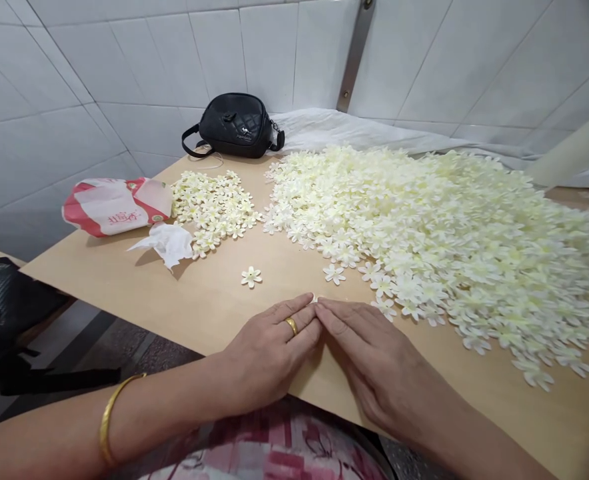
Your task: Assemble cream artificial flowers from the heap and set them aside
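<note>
My left hand [279, 347] and my right hand [374, 353] meet at the fingertips over the front part of the table. A bit of a white artificial flower [315, 299] peeks out between them; the fingers hide most of it. Both hands are closed, fingers pressed together. A single loose flower [250, 277] lies flat just beyond my left hand. To the right spreads a large heap of pale yellow-white artificial flowers [414, 220], its near edge close to my right fingers. Further left is a smaller pile of the same flowers [217, 210].
A red and white paper bag [117, 207] lies on its side at the left table edge, beside a crumpled tissue [167, 243]. A black handbag [237, 125] stands at the back near the tiled wall. White cloth [314, 127] runs behind the heap. The wooden table [194, 293] ends close to my lap.
</note>
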`<action>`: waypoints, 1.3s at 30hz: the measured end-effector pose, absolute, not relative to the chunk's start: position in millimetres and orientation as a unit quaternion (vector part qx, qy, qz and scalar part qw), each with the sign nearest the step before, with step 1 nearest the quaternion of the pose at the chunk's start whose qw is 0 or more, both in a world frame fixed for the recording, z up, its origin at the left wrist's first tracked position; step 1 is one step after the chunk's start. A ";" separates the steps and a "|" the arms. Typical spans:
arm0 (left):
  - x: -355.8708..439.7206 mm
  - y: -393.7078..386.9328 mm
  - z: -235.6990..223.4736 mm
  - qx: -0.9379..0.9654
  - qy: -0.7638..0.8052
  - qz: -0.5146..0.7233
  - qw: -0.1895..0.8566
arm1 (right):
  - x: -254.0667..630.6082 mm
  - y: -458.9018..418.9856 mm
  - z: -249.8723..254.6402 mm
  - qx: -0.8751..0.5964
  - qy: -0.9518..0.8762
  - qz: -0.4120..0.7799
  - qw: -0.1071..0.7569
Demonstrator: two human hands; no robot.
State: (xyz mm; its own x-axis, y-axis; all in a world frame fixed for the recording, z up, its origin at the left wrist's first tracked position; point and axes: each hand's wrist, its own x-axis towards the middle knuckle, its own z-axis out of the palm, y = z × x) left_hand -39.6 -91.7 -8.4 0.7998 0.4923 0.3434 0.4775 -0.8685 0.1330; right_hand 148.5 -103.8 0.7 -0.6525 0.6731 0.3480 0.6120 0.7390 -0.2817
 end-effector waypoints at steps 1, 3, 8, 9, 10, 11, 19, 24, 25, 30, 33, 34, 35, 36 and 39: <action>-38.8 -90.7 -7.3 0.949 0.254 0.185 0.030 | 148.2 -105.8 -2.7 -0.356 -0.907 0.061 0.214; -37.7 -88.7 -5.3 0.950 0.247 0.182 0.048 | 148.0 -107.0 -7.0 -0.363 -0.909 0.049 0.201; -34.3 -82.0 -2.2 0.957 0.222 0.181 0.052 | 147.4 -106.3 -3.6 -0.367 -0.917 0.024 0.155; -33.0 -80.5 -1.5 0.956 0.224 0.181 0.052 | 147.0 -106.3 -2.2 -0.367 -0.918 0.015 0.148; -31.6 -79.0 -0.8 0.956 0.227 0.180 0.056 | 146.4 -106.0 -1.0 -0.368 -0.919 0.008 0.144; -30.0 -77.5 -0.1 0.954 0.231 0.178 0.063 | 145.6 -105.5 -0.1 -0.368 -0.919 0.003 0.141; -25.7 -74.1 -1.5 0.927 0.264 0.227 0.138 | 140.2 -101.4 6.0 -0.421 -0.892 0.069 0.146; -34.8 -77.5 -3.6 0.906 0.265 0.269 0.190 | 148.9 -106.4 6.0 -0.448 -0.871 0.129 0.155; -36.7 -78.4 -4.1 0.903 0.262 0.276 0.202 | 150.1 -107.8 4.4 -0.447 -0.869 0.130 0.166; -45.6 -84.3 -5.6 0.900 0.221 0.306 0.217 | 154.4 -116.3 -3.1 -0.440 -0.864 0.112 0.220; -51.4 -87.2 -3.4 0.902 0.242 0.318 0.164 | 158.1 -119.1 -4.5 -0.461 -0.844 0.092 0.257; -52.8 -87.8 -2.6 0.904 0.252 0.316 0.138 | 159.1 -119.5 -4.8 -0.471 -0.837 0.085 0.265; -53.6 -88.3 -2.1 0.909 0.256 0.310 0.112 | 159.8 -119.9 -5.2 -0.480 -0.831 0.076 0.270; -53.6 -88.6 -2.1 0.916 0.253 0.299 0.089 | 160.1 -120.3 -5.8 -0.487 -0.827 0.068 0.273; -49.2 -88.5 -5.5 0.945 0.222 0.233 0.048 | 158.7 -122.6 -7.6 -0.496 -0.822 0.040 0.277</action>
